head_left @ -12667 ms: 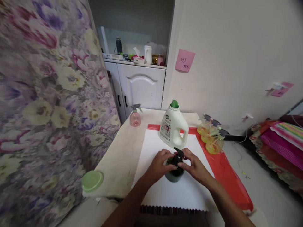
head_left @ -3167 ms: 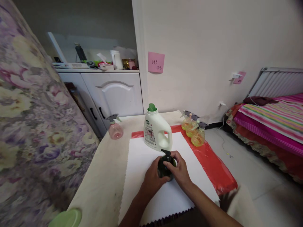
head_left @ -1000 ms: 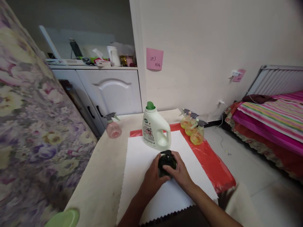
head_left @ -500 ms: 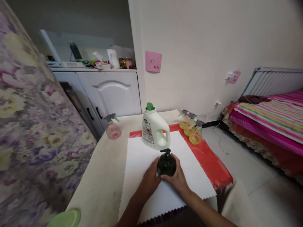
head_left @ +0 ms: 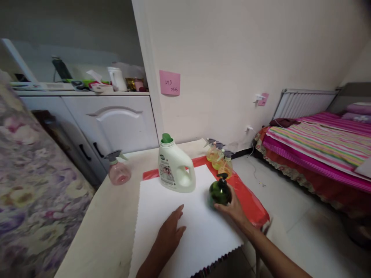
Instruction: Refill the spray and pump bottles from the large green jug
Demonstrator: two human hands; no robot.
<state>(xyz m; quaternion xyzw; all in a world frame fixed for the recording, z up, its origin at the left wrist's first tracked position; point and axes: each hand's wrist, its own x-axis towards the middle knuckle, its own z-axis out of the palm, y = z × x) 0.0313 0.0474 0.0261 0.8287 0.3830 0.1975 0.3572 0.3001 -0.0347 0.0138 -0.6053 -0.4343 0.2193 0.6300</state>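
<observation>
My right hand is wrapped round a dark green spray bottle with a black trigger top, holding it at the right edge of the white sheet, close to the yellow spray bottles. My left hand lies flat and open on the white sheet, holding nothing. A white detergent jug with a green cap stands upright behind my hands.
A pink spray bottle stands at the table's back left. A red sheet lies under the white one. A white cabinet with clutter on top stands behind; a bed with a striped cover is on the right.
My left hand let go of the green bottle and now rests flat. My right hand carried the bottle to the right, toward the yellow bottles. The camera turned right.
</observation>
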